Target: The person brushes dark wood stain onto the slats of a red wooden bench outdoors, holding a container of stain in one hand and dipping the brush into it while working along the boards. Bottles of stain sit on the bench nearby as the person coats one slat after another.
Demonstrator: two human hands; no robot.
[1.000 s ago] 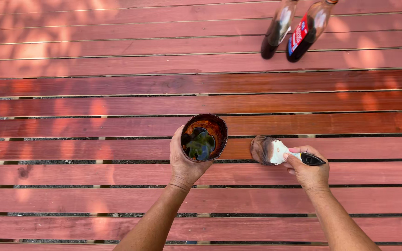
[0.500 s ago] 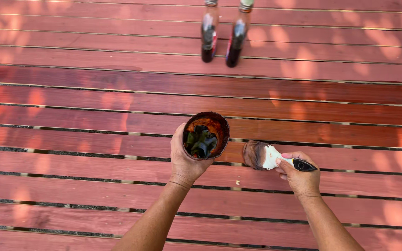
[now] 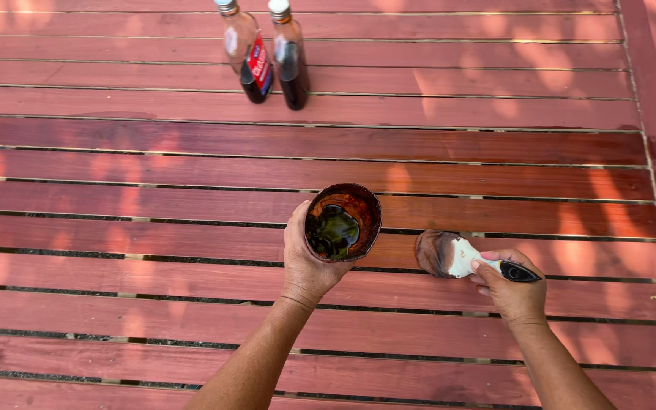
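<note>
While left-hand fingers [image 3: 295, 241] wrap the cup [image 3: 342, 222], right-hand fingers [image 3: 487, 267] pinch the brush [image 3: 465, 257] handle

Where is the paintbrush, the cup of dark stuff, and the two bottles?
paintbrush [image 3: 449, 255], head view, on its bristles and white ferrule.
cup [image 3: 341, 225], head view, on the dark liquid inside.
two bottles [image 3: 271, 61], head view, between their dark lower halves.

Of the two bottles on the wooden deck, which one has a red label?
The left bottle has the red label; the right bottle beside it shows only dark liquid.
</note>
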